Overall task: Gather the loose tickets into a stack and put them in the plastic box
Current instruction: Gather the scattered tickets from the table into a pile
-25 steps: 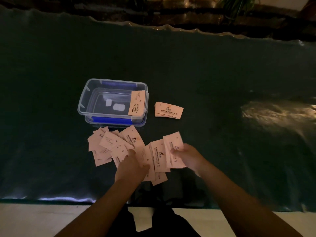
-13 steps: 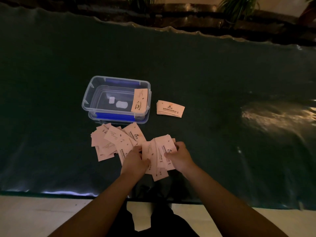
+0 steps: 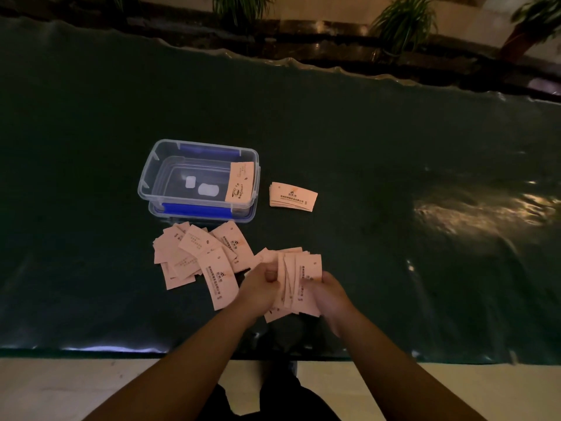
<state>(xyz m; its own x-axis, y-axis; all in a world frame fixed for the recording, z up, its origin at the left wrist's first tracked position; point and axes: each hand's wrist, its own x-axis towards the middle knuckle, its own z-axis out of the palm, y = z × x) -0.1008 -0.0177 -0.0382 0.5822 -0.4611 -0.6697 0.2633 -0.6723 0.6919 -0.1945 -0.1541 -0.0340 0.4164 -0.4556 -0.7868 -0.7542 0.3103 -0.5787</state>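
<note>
Both forearms extend over the near edge of the dark green table cover [image 3: 394,147]. The left hand [image 3: 261,288] and right hand [image 3: 329,294] sit close together, each curled around opposite sides of one bunch of tickets [image 3: 296,278]. The left hand's fingers are bent inward with the thumb pressed on the bunch's left face. The right hand cups the right face, its fingers closed against the outermost ticket. The bunch stands roughly on edge, fanned and uneven, with its lower corners splayed out below the hands.

Just left of the left hand, one long ticket [image 3: 220,281] lies flat on the cover, its near end beside the left wrist. Further left and slightly beyond it, the loose tickets [image 3: 188,250] lie scattered in an overlapping pile, apart from both hands.

Beyond that pile stands the plastic box [image 3: 198,177], clear, open, with blue clips on its near and far sides. One ticket [image 3: 239,185] leans inside against its right wall. To the right of the box, beyond the hands, a small squared stack of tickets [image 3: 293,196] rests flat on the cover, separate from the box.
</note>
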